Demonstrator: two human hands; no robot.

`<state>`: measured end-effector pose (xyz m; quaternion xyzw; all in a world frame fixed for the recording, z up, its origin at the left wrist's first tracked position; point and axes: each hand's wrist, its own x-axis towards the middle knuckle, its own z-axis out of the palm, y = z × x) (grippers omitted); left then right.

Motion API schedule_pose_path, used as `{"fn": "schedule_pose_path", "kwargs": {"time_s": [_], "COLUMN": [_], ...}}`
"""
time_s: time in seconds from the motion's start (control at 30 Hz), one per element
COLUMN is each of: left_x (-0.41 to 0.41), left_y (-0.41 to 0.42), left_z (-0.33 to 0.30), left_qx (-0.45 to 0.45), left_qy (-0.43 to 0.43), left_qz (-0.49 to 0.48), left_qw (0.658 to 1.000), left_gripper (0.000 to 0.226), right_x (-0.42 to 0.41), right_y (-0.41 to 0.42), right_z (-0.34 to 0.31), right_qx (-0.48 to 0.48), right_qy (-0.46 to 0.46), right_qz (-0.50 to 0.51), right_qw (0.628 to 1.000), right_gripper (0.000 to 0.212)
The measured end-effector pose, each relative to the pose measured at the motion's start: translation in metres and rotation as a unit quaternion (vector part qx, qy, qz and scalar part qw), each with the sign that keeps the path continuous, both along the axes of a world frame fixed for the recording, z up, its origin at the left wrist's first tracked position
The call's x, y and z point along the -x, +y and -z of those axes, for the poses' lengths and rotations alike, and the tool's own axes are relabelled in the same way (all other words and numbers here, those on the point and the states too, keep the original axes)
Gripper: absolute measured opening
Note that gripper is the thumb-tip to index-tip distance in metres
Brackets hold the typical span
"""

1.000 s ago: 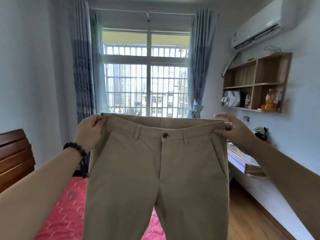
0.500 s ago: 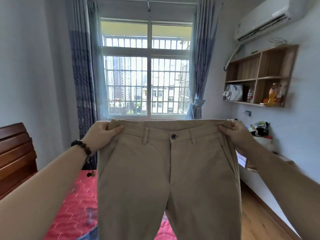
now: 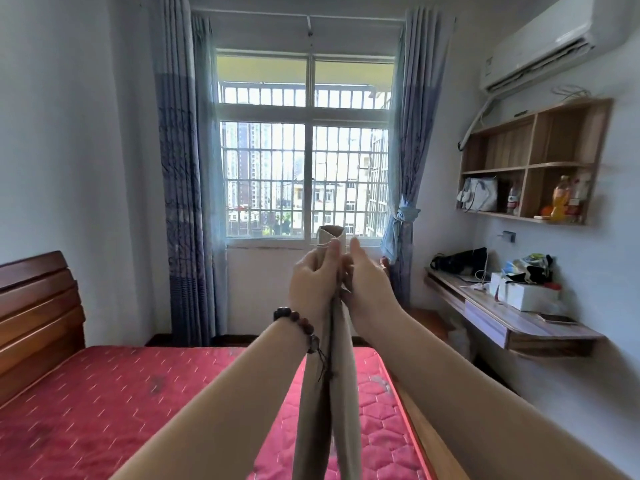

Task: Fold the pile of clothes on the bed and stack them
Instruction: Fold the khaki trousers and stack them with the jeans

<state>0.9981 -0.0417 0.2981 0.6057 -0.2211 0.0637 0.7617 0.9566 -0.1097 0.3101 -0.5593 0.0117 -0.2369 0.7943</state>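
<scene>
The beige trousers (image 3: 341,386) hang folded in half lengthwise in front of me, above the bed. Their waistband (image 3: 331,234) sticks up between my two hands. My left hand (image 3: 313,280), with a dark bead bracelet on the wrist, grips the waistband from the left, thumb across the cloth. My right hand (image 3: 365,284) holds the same waistband from the right, palm against the cloth. The two legs hang down together, edge-on to me, out of the bottom of the view. No clothes pile is in view.
The bed with its red quilted mattress (image 3: 121,403) lies below, a wooden headboard (image 3: 38,317) at the left. A wooden desk (image 3: 512,320) with boxes and clutter runs along the right wall under a wall shelf (image 3: 533,161). The barred window (image 3: 304,161) is straight ahead.
My hands have come together, bringing the two ends of the waistband side by side. The trousers, held spread flat before, now hang folded in half lengthwise.
</scene>
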Motion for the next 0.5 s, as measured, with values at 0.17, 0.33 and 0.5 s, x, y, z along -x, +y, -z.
{"fn": "schedule_pose_path", "kwargs": {"time_s": [0.17, 0.33, 0.5], "left_x": [-0.016, -0.028, -0.036], "left_y": [0.024, 0.059, 0.072], "left_z": [-0.001, -0.028, -0.040], "left_qx": [-0.034, 0.075, 0.033], "left_qy": [-0.022, 0.023, -0.012], "left_qz": [-0.006, 0.132, 0.140], "left_qw": [0.999, 0.988, 0.990], "left_gripper": [0.028, 0.011, 0.014], "right_x": [0.012, -0.005, -0.011], "right_y": [-0.019, -0.086, -0.103], "right_z": [-0.012, -0.011, -0.006], "right_qx": [0.080, 0.322, 0.158], "right_qy": [0.010, 0.017, 0.019], "right_qz": [-0.096, 0.162, -0.129], "right_qw": [0.992, 0.933, 0.979], "right_gripper": [0.048, 0.090, 0.090]}}
